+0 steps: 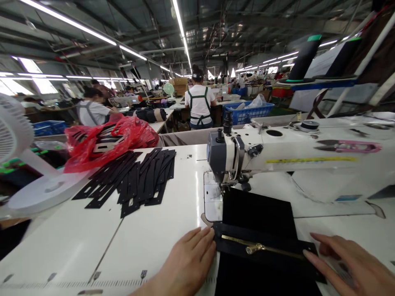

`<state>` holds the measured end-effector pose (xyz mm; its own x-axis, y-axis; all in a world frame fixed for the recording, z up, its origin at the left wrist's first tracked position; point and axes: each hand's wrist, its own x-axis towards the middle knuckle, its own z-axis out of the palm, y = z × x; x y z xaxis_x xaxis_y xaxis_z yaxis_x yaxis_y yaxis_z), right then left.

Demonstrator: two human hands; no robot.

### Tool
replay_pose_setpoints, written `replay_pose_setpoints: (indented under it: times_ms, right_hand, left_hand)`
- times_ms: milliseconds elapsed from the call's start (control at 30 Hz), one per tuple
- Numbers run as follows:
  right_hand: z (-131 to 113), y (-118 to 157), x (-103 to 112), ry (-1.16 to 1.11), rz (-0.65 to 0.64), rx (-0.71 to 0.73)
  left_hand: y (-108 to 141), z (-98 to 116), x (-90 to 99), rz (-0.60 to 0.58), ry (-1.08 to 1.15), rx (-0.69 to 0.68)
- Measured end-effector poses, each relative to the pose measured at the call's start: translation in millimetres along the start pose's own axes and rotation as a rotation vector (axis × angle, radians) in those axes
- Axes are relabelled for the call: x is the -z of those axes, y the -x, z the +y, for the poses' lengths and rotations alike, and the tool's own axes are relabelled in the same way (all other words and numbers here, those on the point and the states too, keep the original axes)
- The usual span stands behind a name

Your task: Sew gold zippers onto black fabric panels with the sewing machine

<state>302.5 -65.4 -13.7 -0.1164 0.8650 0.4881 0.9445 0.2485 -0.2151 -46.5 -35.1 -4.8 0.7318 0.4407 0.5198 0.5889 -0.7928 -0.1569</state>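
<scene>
A black fabric panel [259,211] lies on the sewing table, its far edge by the needle area of the sewing machine [230,160]. Across it runs a black strip with a gold-toothed zipper [277,250] and its gold puller. My left hand [193,261] rests flat on the table, fingertips against the strip's left end; its thumb is hidden. At the strip's right end is my right hand [348,263], with one digit touching the strip and another stretched out apart from it. Neither hand visibly grasps anything.
Black cut strips [145,176] lie piled at the left, beside a red plastic bag [111,137] and a white fan [40,176]. Pink thread snips [352,146] sit on the machine arm. Thread cones [305,59] stand upper right. A co-worker [199,102] is ahead.
</scene>
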Motion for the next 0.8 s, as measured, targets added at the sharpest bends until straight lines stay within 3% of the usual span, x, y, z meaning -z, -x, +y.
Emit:
replay_pose_setpoints:
  times_ms: [100, 200, 300, 367, 433, 500, 567, 600, 700, 733, 800]
  right_hand:
    - [4.5, 2.0, 13.4, -0.030, -0.104, 0.134]
    - [-9.3, 0.8, 23.1, -0.046, -0.108, 0.247]
    - [-20.7, 7.5, 26.8, -0.040, -0.128, 0.253]
    - [-24.9, 15.4, 27.4, -0.052, -0.167, 0.244]
    - [-28.3, 21.2, 28.5, -0.083, -0.219, 0.235]
    - [-32.7, 20.8, 30.9, -0.142, -0.249, 0.245]
    - [-39.5, 13.1, 34.7, -0.273, -0.295, 0.225]
    - [-44.0, 7.1, 36.9, -0.363, -0.340, 0.169]
    - [-61.0, -12.6, 43.1, -0.650, -0.530, -0.137]
    - [-67.2, -18.3, 44.4, -0.728, -0.580, -0.226]
    - [-78.7, -26.8, 45.2, -0.844, -0.641, -0.301]
  left_hand:
    - [-4.1, 5.0, 4.3, 0.017, 0.039, 0.044]
    - [-6.5, 21.8, 7.2, -0.028, 0.002, -0.062]
    - [-1.2, 42.7, 5.5, -0.091, -0.099, -0.181]
    - [5.9, 51.9, 0.7, -0.057, -0.105, -0.192]
    - [13.3, 53.5, -4.2, -0.017, -0.019, -0.150]
    - [18.7, 47.7, -4.8, 0.001, 0.226, -0.085]
    - [19.6, 37.4, 2.0, -0.010, 0.586, 0.170]
    - [17.9, 31.8, 8.2, -0.022, 0.768, 0.404]
    - [5.1, 17.6, 32.4, -0.090, 1.195, 1.295]
    - [-0.2, 14.3, 40.0, -0.112, 1.301, 1.500]
    - [-8.9, 9.9, 51.0, -0.138, 1.453, 1.700]
